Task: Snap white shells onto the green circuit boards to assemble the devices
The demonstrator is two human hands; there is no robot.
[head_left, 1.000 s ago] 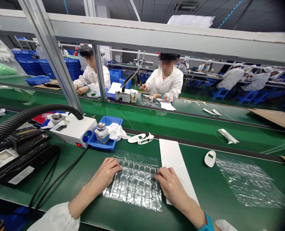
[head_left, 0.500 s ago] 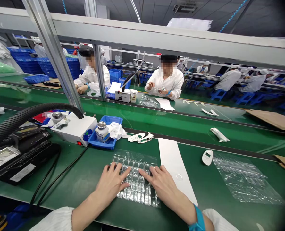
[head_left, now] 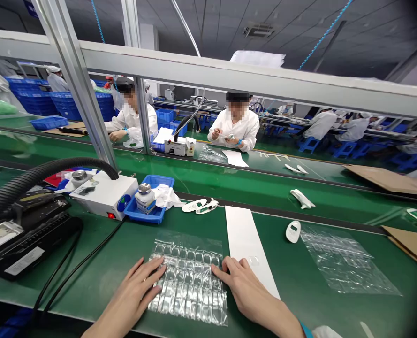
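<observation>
While both hands lie flat on it, the clear blister sheet (head_left: 189, 284) sits at the bottom centre of the frame on the green desk (head_left: 124, 253), so the step in hand looks like pressing or smoothing it down. Left hand (head_left: 134, 293) rests on its left edge with fingers spread; right hand (head_left: 245, 288) rests on its right edge, fingers loosely spread too, pinching nothing. A next move would call for a free fingertip (neither is curled yet). Left of centre stands the white machine (head_left: 102, 195) with its black hose (head_left: 28, 178), then the blue tray (head_left: 148, 213). Touching the right hand, the white paper strip (head_left: 245, 239) crowds that side. A second film sheet (head_left: 345, 260) lies at lower right, a small white casing (head_left: 293, 231) beside it.
</observation>
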